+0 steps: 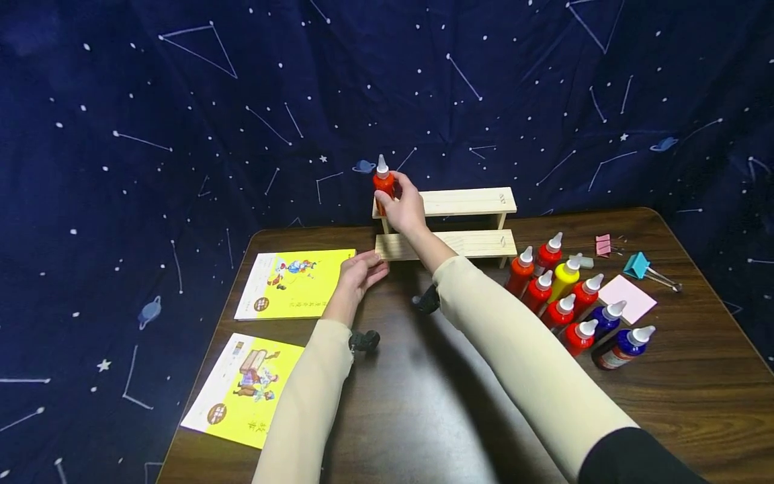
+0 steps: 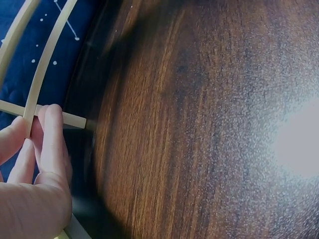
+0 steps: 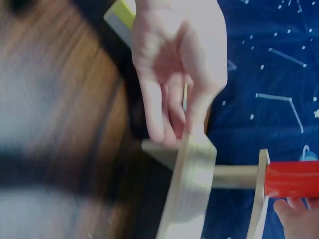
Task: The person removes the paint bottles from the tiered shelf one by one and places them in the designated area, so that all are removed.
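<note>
My right hand (image 1: 406,208) holds a red squeeze bottle (image 1: 383,183) with a white pointed cap, upright at the left end of the rack's upper board. In the right wrist view, the bottle's base (image 3: 291,179) is right at that board, with the fingertips (image 3: 286,211) on its side. My left hand (image 1: 358,274) pinches the left end of the lower board of the two-tier wooden rack (image 1: 468,243). The left wrist view shows its thumb (image 2: 15,137) and fingers on either side of the board's edge.
Right of the rack stand several capped bottles, red, yellow (image 1: 565,277) and dark blue (image 1: 623,346). Beyond them lie a pink note pad (image 1: 629,299), a teal binder clip (image 1: 637,266) and a pink clip (image 1: 603,245). Two yellow booklet piles (image 1: 311,286) lie at the left. A starry curtain hangs behind.
</note>
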Action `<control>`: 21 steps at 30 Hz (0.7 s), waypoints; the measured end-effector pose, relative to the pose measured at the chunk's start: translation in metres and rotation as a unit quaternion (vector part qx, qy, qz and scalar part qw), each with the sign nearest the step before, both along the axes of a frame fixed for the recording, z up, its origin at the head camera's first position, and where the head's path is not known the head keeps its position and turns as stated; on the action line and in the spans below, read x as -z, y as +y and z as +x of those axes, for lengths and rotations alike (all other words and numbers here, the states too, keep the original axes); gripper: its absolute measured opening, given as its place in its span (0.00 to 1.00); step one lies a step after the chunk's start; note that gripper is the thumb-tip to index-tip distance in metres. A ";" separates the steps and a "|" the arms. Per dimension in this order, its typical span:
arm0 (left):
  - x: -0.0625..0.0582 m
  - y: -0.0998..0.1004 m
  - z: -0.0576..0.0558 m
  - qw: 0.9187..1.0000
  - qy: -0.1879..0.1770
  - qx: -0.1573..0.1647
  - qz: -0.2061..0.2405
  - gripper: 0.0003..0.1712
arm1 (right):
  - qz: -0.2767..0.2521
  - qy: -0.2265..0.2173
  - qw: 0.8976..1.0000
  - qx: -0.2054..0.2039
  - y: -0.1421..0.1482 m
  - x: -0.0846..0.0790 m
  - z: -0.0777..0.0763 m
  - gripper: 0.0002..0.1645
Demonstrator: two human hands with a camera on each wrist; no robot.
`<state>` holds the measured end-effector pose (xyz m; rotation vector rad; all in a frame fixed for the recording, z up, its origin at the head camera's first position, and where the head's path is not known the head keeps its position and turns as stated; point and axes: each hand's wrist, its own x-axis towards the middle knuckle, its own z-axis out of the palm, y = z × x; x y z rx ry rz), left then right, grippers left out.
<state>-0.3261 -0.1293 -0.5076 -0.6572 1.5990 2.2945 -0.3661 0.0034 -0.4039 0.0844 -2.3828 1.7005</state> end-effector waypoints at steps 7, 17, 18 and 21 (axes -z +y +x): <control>0.001 0.002 0.000 1.000 0.011 0.003 0.000 0.20 | -0.096 0.052 0.994 -0.003 0.006 0.004 0.029 0.29; 0.001 -0.001 0.001 1.000 0.007 -0.002 -0.002 0.21 | -0.159 0.065 0.984 -0.043 0.049 -0.015 0.142 0.28; 0.001 -0.002 0.001 1.000 0.007 -0.003 -0.002 0.21 | -0.160 0.057 0.984 -0.048 0.056 -0.014 0.156 0.28; 0.003 -0.001 0.001 1.000 0.008 -0.004 -0.003 0.20 | -0.156 0.047 0.985 -0.049 0.083 0.010 0.188 0.28</control>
